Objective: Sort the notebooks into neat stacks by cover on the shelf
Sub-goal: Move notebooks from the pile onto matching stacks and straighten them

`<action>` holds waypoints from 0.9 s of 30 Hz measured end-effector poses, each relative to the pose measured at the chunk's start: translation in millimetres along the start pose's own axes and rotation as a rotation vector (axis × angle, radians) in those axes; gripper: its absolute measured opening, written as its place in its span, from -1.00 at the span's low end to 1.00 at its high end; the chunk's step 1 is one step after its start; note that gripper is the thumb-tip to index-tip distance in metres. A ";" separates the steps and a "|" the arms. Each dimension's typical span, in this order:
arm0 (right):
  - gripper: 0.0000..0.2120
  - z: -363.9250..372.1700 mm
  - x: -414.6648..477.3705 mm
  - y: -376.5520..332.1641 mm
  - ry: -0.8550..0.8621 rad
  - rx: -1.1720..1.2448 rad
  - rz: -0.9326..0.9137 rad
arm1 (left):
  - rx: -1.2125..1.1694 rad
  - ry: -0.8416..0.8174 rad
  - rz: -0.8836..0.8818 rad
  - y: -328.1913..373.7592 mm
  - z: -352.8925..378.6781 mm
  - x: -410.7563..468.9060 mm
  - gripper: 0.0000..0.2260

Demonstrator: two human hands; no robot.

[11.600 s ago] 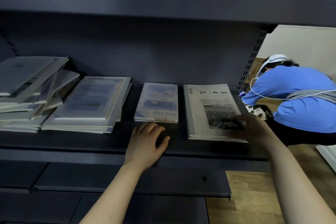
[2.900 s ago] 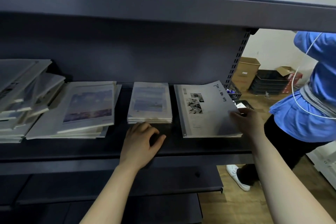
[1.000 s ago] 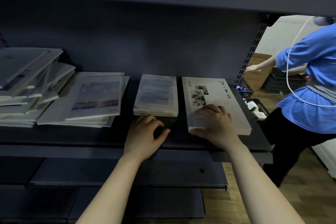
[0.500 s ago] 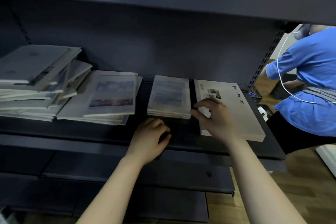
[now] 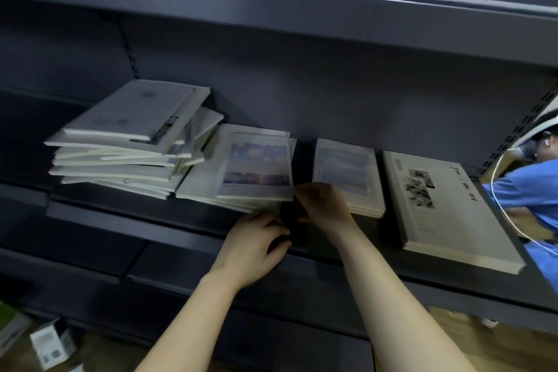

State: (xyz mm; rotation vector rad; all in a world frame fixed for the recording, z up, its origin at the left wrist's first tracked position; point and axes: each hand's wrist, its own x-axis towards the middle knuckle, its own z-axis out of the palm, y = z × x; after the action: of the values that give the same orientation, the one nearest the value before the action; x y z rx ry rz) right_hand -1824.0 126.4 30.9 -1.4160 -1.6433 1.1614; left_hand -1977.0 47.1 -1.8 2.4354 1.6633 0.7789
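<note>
Right hand [image 5: 324, 205] stretches toward ten o'clock, fingertips [image 5: 298, 190] on the near corner of the top sky-cover notebook [image 5: 256, 166]; blur hides whether they pinch it. Left hand [image 5: 253, 244] rests loosely curled, holding nothing, on the shelf [image 5: 136, 211] at six o'clock of its stack [image 5: 199, 187].

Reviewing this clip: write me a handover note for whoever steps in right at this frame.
Left hand: rests loosely curled on the shelf lip, holding nothing.
Right hand: fingertips at the near corner of the sunset-cover stack; blur hides any grip.
Done: sky-cover stack and large white stack are squared.
To do: straighten the sunset-cover stack, sort the jumbled pile at far left.
</note>
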 end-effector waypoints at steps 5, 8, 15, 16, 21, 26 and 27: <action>-0.78 27.1 10.2 -5.7 0.097 0.134 0.114 | -0.014 0.001 0.018 -17.9 -12.0 -9.2 -0.77; -0.75 34.5 16.1 -6.3 0.150 0.131 0.133 | -0.025 0.003 0.025 -25.4 -17.5 -12.3 -0.77; -0.84 42.1 24.3 -3.3 0.154 0.294 0.156 | -0.010 -0.015 0.031 -37.0 -22.2 -11.6 -0.74; -0.82 41.2 24.6 -3.5 0.160 0.320 0.156 | -0.008 -0.021 0.035 -37.2 -22.0 -10.8 -0.74; -0.89 34.5 22.1 -5.8 0.142 0.419 0.103 | -0.008 -0.010 0.072 -30.7 -17.0 -5.3 -0.75; -0.88 15.7 18.1 -5.0 0.143 0.574 0.038 | 0.005 0.009 0.103 -20.1 -6.7 0.5 -0.74; -0.87 9.4 17.1 -3.6 0.164 0.590 0.025 | 0.004 0.017 0.106 -18.3 -4.6 1.9 -0.75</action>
State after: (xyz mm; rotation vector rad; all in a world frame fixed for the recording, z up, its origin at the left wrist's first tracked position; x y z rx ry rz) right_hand -1837.2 141.3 29.6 -1.1117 -1.0471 1.3595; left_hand -1994.1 55.3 -3.5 2.5445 1.5537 0.8130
